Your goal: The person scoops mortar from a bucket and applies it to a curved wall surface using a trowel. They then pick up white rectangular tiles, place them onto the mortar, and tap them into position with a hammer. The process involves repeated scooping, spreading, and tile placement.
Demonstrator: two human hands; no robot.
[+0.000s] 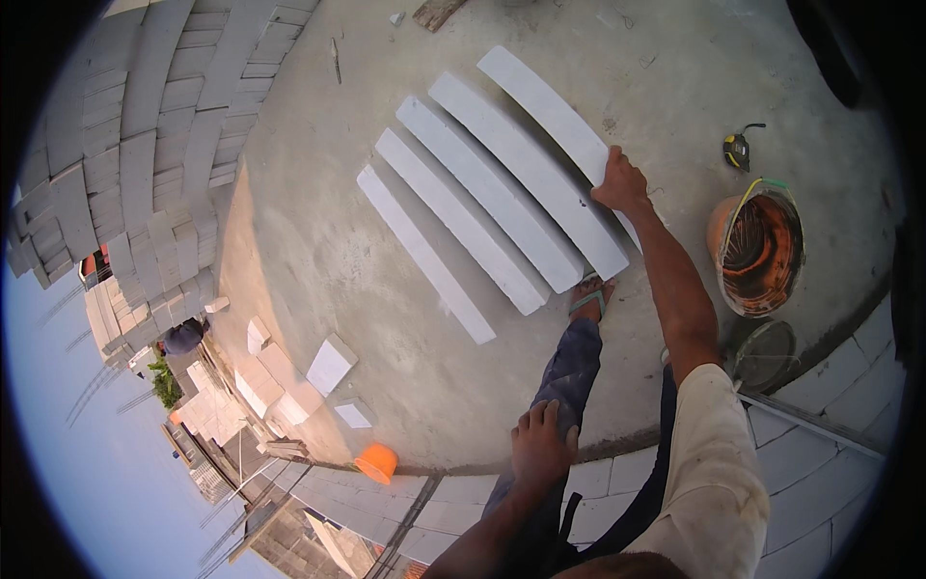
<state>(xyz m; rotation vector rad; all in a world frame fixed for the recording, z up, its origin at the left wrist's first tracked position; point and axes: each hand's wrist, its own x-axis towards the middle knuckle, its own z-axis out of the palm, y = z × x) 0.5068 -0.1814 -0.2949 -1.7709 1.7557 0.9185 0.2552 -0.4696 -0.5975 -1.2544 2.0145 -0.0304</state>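
Note:
Several long, pale grey lightweight concrete blocks lie side by side on the concrete floor, slanting from far left to near right. My right hand [622,181] is closed on the rightmost block [545,101], gripping its side close to the near end. That near end is partly hidden behind my hand and forearm. Just left of it lies the neighbouring block [526,169], its near end close to my sandalled foot [590,297]. The leftmost block [424,253] looks narrower. My left hand [542,446] rests on my dark-trousered leg, fingers laid over it, with nothing in it.
A bucket [714,241] with an orange inside, a tape measure [737,151] and a round grey lid-like disc [764,352] are at right. Stacked blocks [145,125] stand far left. Cut block pieces [331,364] and an orange bucket [377,463] lie near the left floor edge.

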